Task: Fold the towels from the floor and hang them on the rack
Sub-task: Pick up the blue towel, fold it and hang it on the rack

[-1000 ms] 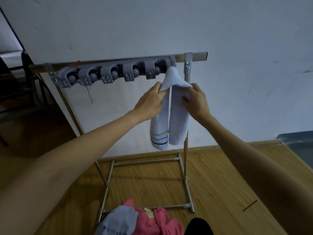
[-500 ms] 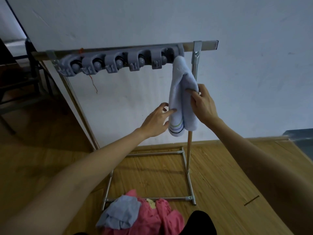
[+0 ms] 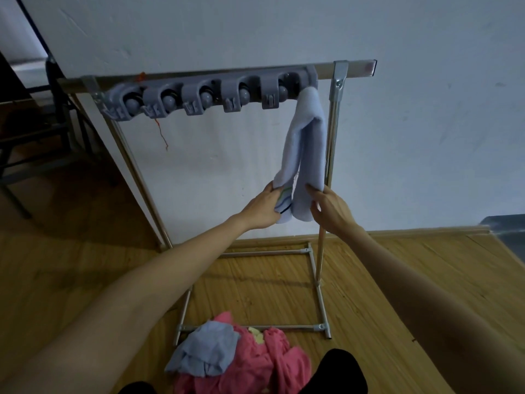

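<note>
Pale-blue towel [image 3: 305, 149] is being hung over the rack [image 3: 216, 76] — lower ends being pinched by left hand [image 3: 262, 207] and right hand [image 3: 331, 207]; below the rack, pink-and-blue pile [image 3: 235, 356] is still lying unfolded.

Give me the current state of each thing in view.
Light blue towel: folded, draped over the rack's bar.
Rack: upright, one towel on it.
Left hand: gripping the towel's striped end.
Right hand: holding the other end.
Pile of towels: crumpled on the floor.
</note>
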`<state>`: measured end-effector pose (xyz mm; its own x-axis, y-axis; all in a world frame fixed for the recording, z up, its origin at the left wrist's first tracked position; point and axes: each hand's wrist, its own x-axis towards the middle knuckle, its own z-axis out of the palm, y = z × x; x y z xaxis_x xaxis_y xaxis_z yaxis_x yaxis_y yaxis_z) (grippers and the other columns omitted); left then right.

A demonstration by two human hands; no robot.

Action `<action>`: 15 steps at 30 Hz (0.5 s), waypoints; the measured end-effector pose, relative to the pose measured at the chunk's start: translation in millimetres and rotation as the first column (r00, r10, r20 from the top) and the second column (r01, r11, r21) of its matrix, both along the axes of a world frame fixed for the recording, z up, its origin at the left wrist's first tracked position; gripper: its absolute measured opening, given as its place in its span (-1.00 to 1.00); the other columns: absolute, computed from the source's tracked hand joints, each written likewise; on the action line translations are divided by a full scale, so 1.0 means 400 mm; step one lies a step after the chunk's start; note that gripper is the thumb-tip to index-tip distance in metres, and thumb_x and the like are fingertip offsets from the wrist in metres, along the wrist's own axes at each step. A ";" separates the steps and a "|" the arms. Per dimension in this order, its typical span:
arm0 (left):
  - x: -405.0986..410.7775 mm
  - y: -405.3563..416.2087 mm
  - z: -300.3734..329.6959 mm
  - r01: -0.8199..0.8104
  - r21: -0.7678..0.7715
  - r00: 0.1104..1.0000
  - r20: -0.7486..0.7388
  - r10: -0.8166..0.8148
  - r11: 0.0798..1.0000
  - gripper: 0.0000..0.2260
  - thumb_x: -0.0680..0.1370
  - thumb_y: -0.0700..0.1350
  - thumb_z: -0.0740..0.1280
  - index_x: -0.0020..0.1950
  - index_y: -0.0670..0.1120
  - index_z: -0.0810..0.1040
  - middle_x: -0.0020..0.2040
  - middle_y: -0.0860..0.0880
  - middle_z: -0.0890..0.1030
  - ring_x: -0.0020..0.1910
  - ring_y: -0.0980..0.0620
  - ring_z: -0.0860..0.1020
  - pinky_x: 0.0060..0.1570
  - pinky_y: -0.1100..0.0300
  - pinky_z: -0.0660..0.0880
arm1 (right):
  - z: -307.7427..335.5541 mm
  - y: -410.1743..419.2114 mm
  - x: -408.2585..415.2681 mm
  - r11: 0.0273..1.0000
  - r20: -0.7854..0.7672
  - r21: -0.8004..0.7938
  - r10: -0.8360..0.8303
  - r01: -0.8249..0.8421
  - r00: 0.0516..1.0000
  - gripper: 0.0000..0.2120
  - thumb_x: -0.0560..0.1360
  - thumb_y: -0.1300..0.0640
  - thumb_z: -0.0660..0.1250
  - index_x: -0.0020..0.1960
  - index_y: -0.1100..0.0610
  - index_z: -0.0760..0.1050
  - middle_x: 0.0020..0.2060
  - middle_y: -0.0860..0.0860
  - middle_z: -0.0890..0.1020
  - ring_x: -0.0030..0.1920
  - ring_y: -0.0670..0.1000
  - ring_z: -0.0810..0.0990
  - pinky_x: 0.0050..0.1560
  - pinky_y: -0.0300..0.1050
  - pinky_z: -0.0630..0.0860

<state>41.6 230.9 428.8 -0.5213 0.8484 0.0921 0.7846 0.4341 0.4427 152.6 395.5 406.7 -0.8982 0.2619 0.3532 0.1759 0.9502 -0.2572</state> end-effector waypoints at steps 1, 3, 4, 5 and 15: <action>-0.002 0.002 0.004 0.000 0.000 1.000 -0.010 0.000 1.000 -0.41 0.53 -0.21 0.26 0.52 -0.08 0.15 0.50 -0.15 0.17 0.35 -0.20 0.37 0.24 -0.03 0.43 | -0.006 0.000 0.000 1.000 0.008 -0.009 -0.004 0.004 1.000 -0.58 0.52 0.30 0.19 0.38 0.24 0.38 0.11 0.28 0.54 -0.12 0.30 0.55 -0.25 -0.01 0.46; 0.001 0.004 0.012 0.017 0.001 1.000 -0.023 -0.017 1.000 -0.41 0.53 -0.22 0.27 0.53 -0.08 0.13 0.50 -0.14 0.17 0.34 -0.20 0.38 0.23 -0.02 0.45 | -0.014 -0.001 0.002 0.999 0.027 -0.027 -0.025 0.026 0.999 -0.59 0.53 0.30 0.17 0.38 0.24 0.38 0.14 0.27 0.53 -0.09 0.29 0.55 -0.20 -0.01 0.47; 0.005 0.004 0.016 0.031 0.003 0.999 -0.025 -0.030 1.000 -0.39 0.54 -0.22 0.27 0.54 -0.07 0.11 0.50 -0.14 0.17 0.34 -0.19 0.37 0.22 -0.02 0.45 | -0.018 -0.001 0.004 0.999 0.037 -0.040 -0.032 0.034 0.999 -0.58 0.53 0.31 0.16 0.39 0.23 0.37 0.15 0.27 0.52 -0.07 0.28 0.56 -0.18 -0.01 0.48; 0.008 0.004 0.018 0.037 -0.002 0.999 -0.022 -0.037 0.999 -0.38 0.54 -0.22 0.27 0.54 -0.07 0.09 0.51 -0.14 0.16 0.34 -0.19 0.37 0.22 0.00 0.46 | -0.020 -0.002 0.005 0.998 0.047 -0.055 -0.031 0.034 0.998 -0.57 0.53 0.30 0.16 0.40 0.22 0.35 0.17 0.27 0.51 -0.05 0.28 0.56 -0.15 0.01 0.50; 0.031 -0.064 -0.045 0.104 -0.248 0.993 -0.028 -0.114 0.963 -0.27 0.49 -0.30 0.27 0.57 -0.03 -0.01 0.56 -0.06 0.05 0.40 -0.13 0.29 0.12 0.14 0.44 | -0.028 -0.029 0.055 0.986 0.337 -0.156 0.103 -0.052 0.936 -0.38 0.53 0.21 0.30 0.52 0.13 0.13 0.31 0.16 0.43 0.20 0.18 0.48 0.04 -0.07 0.44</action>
<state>54.2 205.2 410.8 -0.4245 0.8991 -0.1066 0.8489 0.4361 0.2987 174.7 384.0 395.7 -0.9773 0.2114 -0.0156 0.2047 0.9222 -0.3282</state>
